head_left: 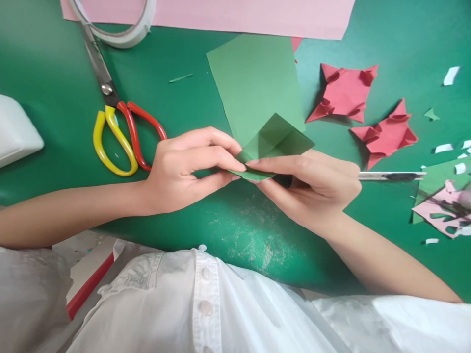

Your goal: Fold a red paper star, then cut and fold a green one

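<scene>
A small square of green paper (281, 139) with crease lines is held between my two hands, its near corner bent over. My left hand (195, 164) pinches the paper's left edge between thumb and fingers. From the other side, my right hand (309, 184) grips the near edge, index finger on top and thumb below. Behind the folded piece lies a larger green paper sheet (257, 78) on the green table. A thin whitish stick-like item (392, 175) with a dark section juts out to the right of my right hand; whether the hand holds it cannot be seen.
Scissors (110, 100) with yellow and red handles lie left, beneath a tape roll (142, 29). Pink paper (253, 17) spans the back. Two folded red paper shapes (349, 93) sit right of the green sheet. Paper scraps (439, 208) litter the right side; a white object (16, 130) stands far left.
</scene>
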The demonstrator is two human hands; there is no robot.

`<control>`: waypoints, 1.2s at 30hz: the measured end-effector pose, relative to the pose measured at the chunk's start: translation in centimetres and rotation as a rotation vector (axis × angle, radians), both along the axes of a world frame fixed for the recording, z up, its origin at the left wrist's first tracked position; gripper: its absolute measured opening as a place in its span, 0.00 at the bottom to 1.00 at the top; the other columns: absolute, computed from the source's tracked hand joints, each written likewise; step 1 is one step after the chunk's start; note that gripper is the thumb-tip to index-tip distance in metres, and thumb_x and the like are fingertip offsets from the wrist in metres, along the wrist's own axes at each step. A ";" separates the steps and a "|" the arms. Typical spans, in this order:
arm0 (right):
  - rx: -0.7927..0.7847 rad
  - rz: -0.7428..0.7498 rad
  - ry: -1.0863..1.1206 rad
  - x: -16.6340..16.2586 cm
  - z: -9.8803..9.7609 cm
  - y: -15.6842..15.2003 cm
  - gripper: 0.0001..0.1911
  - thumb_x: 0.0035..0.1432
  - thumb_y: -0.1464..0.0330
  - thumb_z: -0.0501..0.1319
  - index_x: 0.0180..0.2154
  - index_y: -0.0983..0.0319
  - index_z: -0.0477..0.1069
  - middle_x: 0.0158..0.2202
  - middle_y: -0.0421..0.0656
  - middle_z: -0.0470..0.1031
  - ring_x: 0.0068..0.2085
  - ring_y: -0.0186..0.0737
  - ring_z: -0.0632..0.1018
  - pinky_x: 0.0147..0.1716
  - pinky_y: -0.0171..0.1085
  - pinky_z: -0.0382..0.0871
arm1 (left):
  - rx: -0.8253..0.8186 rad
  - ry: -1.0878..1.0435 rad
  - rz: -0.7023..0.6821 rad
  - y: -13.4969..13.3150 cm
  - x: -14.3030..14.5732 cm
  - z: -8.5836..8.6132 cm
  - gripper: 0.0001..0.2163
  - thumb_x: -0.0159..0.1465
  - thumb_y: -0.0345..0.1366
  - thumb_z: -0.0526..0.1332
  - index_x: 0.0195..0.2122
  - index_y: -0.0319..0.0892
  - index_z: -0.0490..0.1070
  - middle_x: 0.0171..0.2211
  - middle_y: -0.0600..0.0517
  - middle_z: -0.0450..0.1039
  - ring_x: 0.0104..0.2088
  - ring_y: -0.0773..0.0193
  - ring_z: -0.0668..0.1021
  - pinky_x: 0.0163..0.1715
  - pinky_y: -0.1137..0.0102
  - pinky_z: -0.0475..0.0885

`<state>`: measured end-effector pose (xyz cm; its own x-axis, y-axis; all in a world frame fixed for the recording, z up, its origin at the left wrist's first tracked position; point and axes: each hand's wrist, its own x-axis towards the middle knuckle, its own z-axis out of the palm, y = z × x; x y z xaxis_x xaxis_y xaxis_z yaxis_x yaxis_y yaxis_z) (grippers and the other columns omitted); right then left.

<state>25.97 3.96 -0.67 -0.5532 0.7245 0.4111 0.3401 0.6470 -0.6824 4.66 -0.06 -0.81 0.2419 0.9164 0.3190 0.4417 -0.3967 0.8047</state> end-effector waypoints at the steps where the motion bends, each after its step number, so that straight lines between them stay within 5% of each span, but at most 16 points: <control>1: 0.000 -0.011 -0.009 0.0 0.0 -0.1 0.06 0.59 0.72 0.67 0.38 0.55 0.78 0.29 0.34 0.82 0.23 0.27 0.76 0.22 0.30 0.68 | -0.007 -0.001 -0.003 0.0 0.0 0.0 0.04 0.65 0.31 0.65 0.36 0.49 0.77 0.39 0.54 0.80 0.37 0.68 0.81 0.33 0.73 0.78; 10: 0.057 -0.097 -0.126 0.1 0.3 -0.5 0.04 0.62 0.71 0.65 0.39 0.57 0.78 0.27 0.35 0.80 0.24 0.28 0.76 0.23 0.31 0.67 | 0.030 -0.079 -0.022 0.1 -0.2 -0.6 0.07 0.65 0.28 0.65 0.40 0.48 0.77 0.47 0.52 0.79 0.39 0.71 0.81 0.39 0.74 0.81; 19: 0.037 -0.081 0.026 -0.3 0.0 -0.1 0.05 0.61 0.73 0.65 0.36 0.57 0.77 0.28 0.36 0.81 0.23 0.28 0.75 0.24 0.30 0.67 | -0.096 -0.074 0.029 0.0 0.3 0.4 0.07 0.63 0.35 0.67 0.30 0.43 0.71 0.42 0.51 0.81 0.39 0.65 0.83 0.40 0.68 0.82; 26: 0.038 -0.009 0.033 -0.4 0.1 0.1 0.04 0.59 0.70 0.67 0.32 0.56 0.76 0.23 0.34 0.77 0.20 0.27 0.72 0.19 0.31 0.62 | -0.078 -0.053 0.018 0.3 0.5 0.4 0.08 0.66 0.37 0.65 0.29 0.43 0.71 0.29 0.55 0.79 0.30 0.70 0.80 0.29 0.74 0.75; 32: -0.030 -0.047 0.165 -0.5 -0.8 -0.3 0.17 0.56 0.70 0.69 0.46 0.53 0.71 0.36 0.36 0.80 0.27 0.30 0.79 0.23 0.29 0.72 | -0.070 -0.060 0.031 0.1 0.5 0.3 0.07 0.64 0.33 0.66 0.30 0.43 0.71 0.25 0.59 0.77 0.26 0.74 0.79 0.24 0.78 0.74; 36: -0.219 -0.049 0.208 -0.2 -1.0 -0.5 0.26 0.57 0.69 0.69 0.55 0.52 0.65 0.51 0.42 0.76 0.29 0.30 0.80 0.27 0.32 0.77 | -0.151 -0.106 0.054 0.0 0.5 0.3 0.06 0.62 0.32 0.68 0.31 0.44 0.71 0.27 0.60 0.78 0.28 0.73 0.81 0.29 0.78 0.78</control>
<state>25.77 3.46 -1.71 -0.4353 0.8325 0.3427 0.2057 0.4626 -0.8624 5.20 -0.10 -0.55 0.1634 0.9664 0.1982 0.3686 -0.2462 0.8964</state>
